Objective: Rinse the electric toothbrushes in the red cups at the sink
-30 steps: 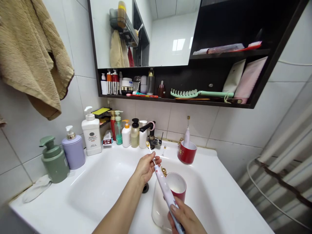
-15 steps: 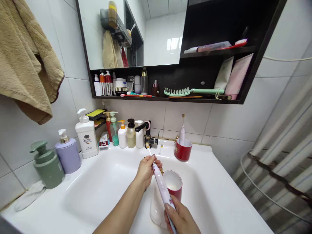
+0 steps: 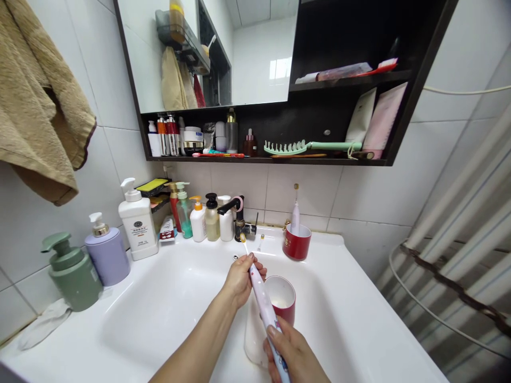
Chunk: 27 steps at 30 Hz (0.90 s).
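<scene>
Over the sink, a pale pink electric toothbrush [image 3: 261, 292] slants with its bristle head toward the tap. My right hand [image 3: 293, 346] is wrapped round the lower handle, thumb on top. The fingers of my left hand [image 3: 239, 279] are closed where the brush head [image 3: 244, 242] meets the handle, hiding the joint. A red cup [image 3: 284, 306] with a white inside stands in the sink beside the handle. On the back ledge lies a separate brush head [image 3: 261, 242]. Right of it, another electric toothbrush [image 3: 296, 218] stands upright in a second red cup [image 3: 297, 247].
A black tap [image 3: 239, 218] rises behind the white sink [image 3: 159, 298]. Several pump bottles line the left and back rim, including a purple bottle [image 3: 108, 258]. Above hangs a dark mirror cabinet [image 3: 311, 119] with toiletries. Pipes [image 3: 447, 255] run along the right wall.
The view has shifted slightly, so the surroundings sit a little further left. The brush head's bristle side shows more clearly. Both hands keep their hold on the toothbrush.
</scene>
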Tool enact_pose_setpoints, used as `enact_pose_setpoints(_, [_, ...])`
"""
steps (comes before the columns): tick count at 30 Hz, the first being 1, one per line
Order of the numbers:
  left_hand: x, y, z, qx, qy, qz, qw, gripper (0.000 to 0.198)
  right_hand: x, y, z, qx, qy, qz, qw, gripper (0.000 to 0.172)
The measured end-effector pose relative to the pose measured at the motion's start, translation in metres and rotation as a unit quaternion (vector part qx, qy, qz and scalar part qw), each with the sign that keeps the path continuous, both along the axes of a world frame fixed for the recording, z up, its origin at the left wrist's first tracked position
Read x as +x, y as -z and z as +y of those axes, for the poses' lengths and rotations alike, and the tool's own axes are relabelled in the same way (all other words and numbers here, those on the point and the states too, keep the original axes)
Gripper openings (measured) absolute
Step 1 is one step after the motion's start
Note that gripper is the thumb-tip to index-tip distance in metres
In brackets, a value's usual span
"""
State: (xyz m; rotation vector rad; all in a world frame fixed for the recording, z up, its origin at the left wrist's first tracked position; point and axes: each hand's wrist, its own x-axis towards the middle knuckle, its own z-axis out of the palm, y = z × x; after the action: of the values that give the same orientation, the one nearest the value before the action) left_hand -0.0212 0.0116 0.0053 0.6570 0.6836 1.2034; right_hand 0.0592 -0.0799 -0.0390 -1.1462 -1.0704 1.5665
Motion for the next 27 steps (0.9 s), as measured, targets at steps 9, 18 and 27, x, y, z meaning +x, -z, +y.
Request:
enact_pose_setpoints(9, [0.000, 0.000, 0.001, 0.001, 0.004, -0.008, 1.000, 0.013, 0.003, -0.002, 0.002, -0.010, -0.036, 0.049, 0.998, 0.033])
enact_pose_setpoints(18, [0.001, -0.001, -0.001, 0.015, 0.006, -0.008, 1.000, 0.013, 0.000, 0.001, 0.002, 0.019, -0.006, 0.011, 1.000, 0.035])
enact_pose_setpoints(27, [0.006, -0.005, -0.009, 0.044, 0.015, 0.008, 0.999, 0.018, -0.001, -0.013, -0.002, -0.004, -0.013, 0.016, 1.000, 0.038])
